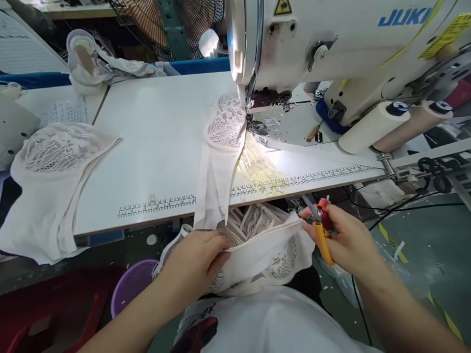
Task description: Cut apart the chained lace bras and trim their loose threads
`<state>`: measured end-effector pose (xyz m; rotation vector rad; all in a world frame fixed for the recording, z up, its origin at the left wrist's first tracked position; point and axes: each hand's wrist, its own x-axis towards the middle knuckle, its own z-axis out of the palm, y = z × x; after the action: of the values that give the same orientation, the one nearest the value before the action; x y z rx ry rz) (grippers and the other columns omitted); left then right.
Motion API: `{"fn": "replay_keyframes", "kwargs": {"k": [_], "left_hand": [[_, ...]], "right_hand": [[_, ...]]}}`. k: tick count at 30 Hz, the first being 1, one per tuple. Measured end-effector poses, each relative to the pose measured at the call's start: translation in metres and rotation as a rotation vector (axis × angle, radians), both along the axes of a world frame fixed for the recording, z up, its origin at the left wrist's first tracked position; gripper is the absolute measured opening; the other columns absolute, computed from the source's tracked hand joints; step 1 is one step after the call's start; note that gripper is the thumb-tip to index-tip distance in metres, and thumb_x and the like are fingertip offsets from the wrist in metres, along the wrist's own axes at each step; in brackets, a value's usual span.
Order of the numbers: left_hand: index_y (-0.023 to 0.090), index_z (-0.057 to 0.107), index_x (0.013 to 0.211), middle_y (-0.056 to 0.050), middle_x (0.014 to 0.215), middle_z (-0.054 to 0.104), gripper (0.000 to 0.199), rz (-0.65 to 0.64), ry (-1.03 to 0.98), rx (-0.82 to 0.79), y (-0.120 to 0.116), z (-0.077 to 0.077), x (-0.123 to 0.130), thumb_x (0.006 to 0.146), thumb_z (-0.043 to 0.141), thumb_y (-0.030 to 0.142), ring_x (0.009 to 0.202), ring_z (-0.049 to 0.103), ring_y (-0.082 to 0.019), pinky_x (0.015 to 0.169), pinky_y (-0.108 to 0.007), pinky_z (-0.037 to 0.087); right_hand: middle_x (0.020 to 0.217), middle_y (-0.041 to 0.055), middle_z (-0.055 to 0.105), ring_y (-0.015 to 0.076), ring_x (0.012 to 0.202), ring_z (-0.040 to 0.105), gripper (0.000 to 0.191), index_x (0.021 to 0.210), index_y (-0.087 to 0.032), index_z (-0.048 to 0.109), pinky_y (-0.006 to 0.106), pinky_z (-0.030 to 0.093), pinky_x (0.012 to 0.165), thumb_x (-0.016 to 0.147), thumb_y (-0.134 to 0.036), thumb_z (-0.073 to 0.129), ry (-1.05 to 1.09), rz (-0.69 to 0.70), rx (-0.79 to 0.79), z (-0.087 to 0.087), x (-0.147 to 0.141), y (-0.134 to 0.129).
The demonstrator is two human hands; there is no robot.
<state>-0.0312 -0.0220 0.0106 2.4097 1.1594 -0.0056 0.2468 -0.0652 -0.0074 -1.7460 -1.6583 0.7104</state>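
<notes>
White lace fabric (265, 255) hangs over my lap below the table's front edge. My left hand (200, 255) has its fingers closed on the left part of this fabric. My right hand (342, 235) holds scissors (322, 240) with orange and red handles, blades pointing up and left. Its thumb and fingertip are at the fabric's right end. From the sewing machine's needle area, a white lace piece (224, 132) runs down over the table edge to my left hand.
The machine (331, 29) stands at the back right, with thread cones (373, 127) beside it. Another lace piece (55, 181) drapes over the white table (158, 147) at left. A purple bin (134, 284) sits below; a fan (143, 19) stands behind.
</notes>
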Motion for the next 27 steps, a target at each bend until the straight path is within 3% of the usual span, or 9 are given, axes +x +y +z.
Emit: {"fn": "replay_keyframes", "kwargs": {"k": [3,7,10,13,17,21,27], "left_hand": [[0.018,0.057,0.072,-0.002,0.071,0.063,0.024,-0.083,0.002,0.043,-0.004,0.003,0.014,0.086,0.038,0.018,0.066,0.057,-0.02,0.06,-0.032,0.042],[0.019,0.06,0.082,-0.003,0.08,0.066,0.023,-0.151,-0.048,0.074,-0.009,0.005,0.022,0.086,0.037,0.016,0.074,0.059,-0.022,0.065,-0.034,0.043],[0.02,0.061,0.087,-0.004,0.084,0.067,0.024,-0.164,-0.004,0.08,-0.01,0.007,0.016,0.086,0.038,0.017,0.077,0.06,-0.024,0.067,-0.036,0.041],[0.022,0.06,0.073,-0.003,0.07,0.063,0.025,-0.142,0.084,0.139,-0.008,0.011,-0.003,0.087,0.039,0.024,0.064,0.057,-0.022,0.063,-0.036,0.039],[0.024,0.062,0.076,-0.001,0.072,0.064,0.022,-0.058,-0.026,0.193,-0.004,0.016,-0.036,0.085,0.043,0.027,0.063,0.057,-0.02,0.062,-0.032,0.041],[0.026,0.063,0.086,0.003,0.083,0.065,0.014,0.083,-0.195,-0.043,-0.002,0.018,-0.058,0.081,0.051,0.021,0.073,0.06,-0.015,0.066,-0.021,0.046],[0.025,0.062,0.077,0.003,0.084,0.064,0.008,0.384,-0.519,-0.151,-0.005,0.017,-0.042,0.077,0.055,0.021,0.081,0.06,-0.016,0.066,-0.02,0.047]], "right_hand": [[0.075,0.0027,0.058,0.014,0.058,0.05,0.017,0.092,-0.019,0.057,0.025,0.044,0.051,0.076,-0.027,0.058,0.122,0.091,-0.019,-0.001,-0.026,0.004],[0.061,-0.003,0.047,0.0106,0.052,0.043,0.01,0.069,-0.018,0.05,0.02,0.036,0.044,0.068,-0.02,0.06,0.265,0.429,-0.161,-0.007,-0.063,0.01],[0.06,-0.0043,0.044,0.0097,0.051,0.041,0.017,0.063,-0.019,0.042,0.019,0.034,0.044,0.062,-0.013,0.057,0.303,0.462,-0.198,-0.013,-0.073,0.012],[0.063,-0.0035,0.045,0.0098,0.052,0.042,0.016,0.065,-0.02,0.04,0.019,0.037,0.045,0.06,-0.008,0.049,0.366,0.456,-0.179,-0.015,-0.069,0.01],[0.065,-0.0026,0.047,0.0105,0.053,0.045,0.021,0.064,-0.022,0.036,0.02,0.04,0.046,0.054,-0.004,0.043,0.396,0.46,-0.15,-0.014,-0.059,0.006],[0.065,-0.0026,0.046,0.0106,0.053,0.045,0.022,0.062,-0.022,0.034,0.02,0.041,0.047,0.054,-0.004,0.043,0.397,0.43,-0.126,-0.015,-0.054,0.0],[0.061,-0.0049,0.038,0.009,0.053,0.036,0.021,0.062,-0.021,0.035,0.019,0.033,0.046,0.067,-0.009,0.052,0.358,0.403,-0.269,-0.015,-0.048,-0.016]]}}
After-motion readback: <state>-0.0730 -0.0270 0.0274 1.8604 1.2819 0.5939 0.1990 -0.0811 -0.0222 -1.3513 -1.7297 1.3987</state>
